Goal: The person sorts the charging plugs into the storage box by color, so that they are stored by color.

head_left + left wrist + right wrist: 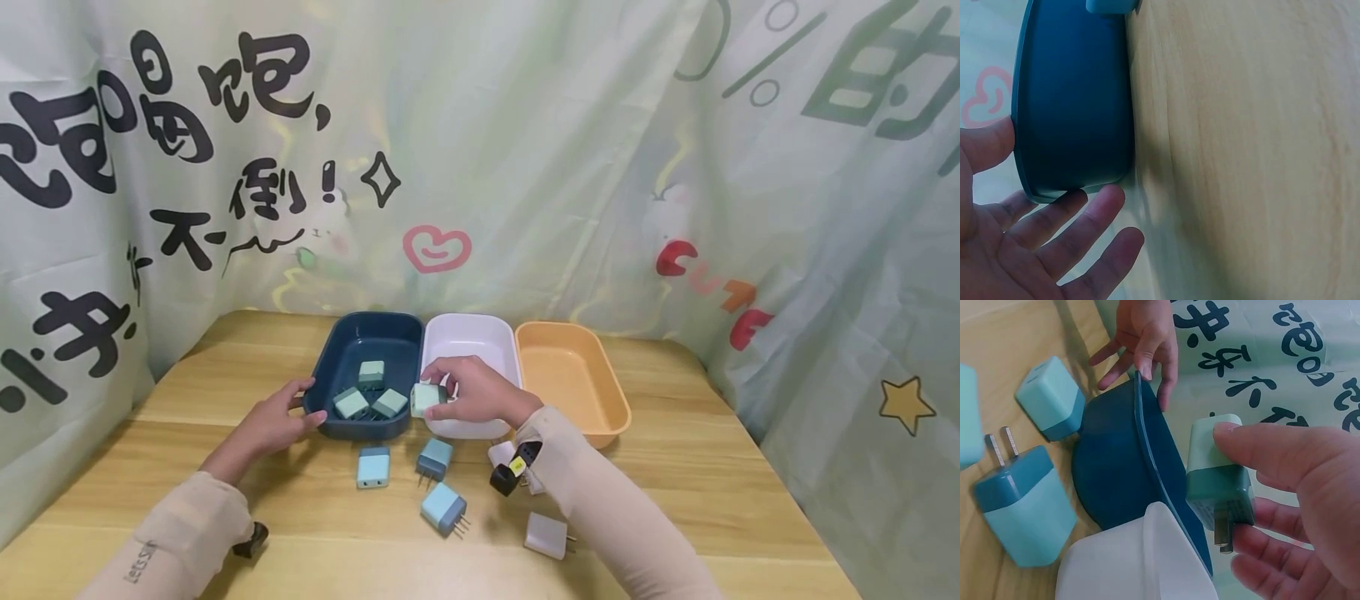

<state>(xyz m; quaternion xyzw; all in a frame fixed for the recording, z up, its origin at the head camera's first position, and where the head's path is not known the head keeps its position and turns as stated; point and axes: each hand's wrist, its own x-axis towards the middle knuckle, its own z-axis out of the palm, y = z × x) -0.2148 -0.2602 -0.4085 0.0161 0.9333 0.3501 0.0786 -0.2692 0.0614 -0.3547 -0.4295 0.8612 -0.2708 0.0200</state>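
Observation:
My right hand (483,392) pinches a two-tone green charger plug (1215,447) between thumb and fingers. It holds the plug above the near end of the navy tray (330,354) and white tray (472,323), prongs pointing down in the right wrist view. Inside the navy tray lie several green charger plugs (351,403). My left hand (273,425) is at the navy tray's near left corner. In the left wrist view its thumb (994,145) touches the rim, and its fingers (1075,240) spread fairly straight beside the wall.
An orange tray (573,387) stands at the right of the row. Light-blue charger plugs (444,505) lie on the wooden table (315,517) in front of the trays. White charger plugs (546,535) lie nearer the right forearm, which partly covers them. A printed curtain (517,167) hangs behind.

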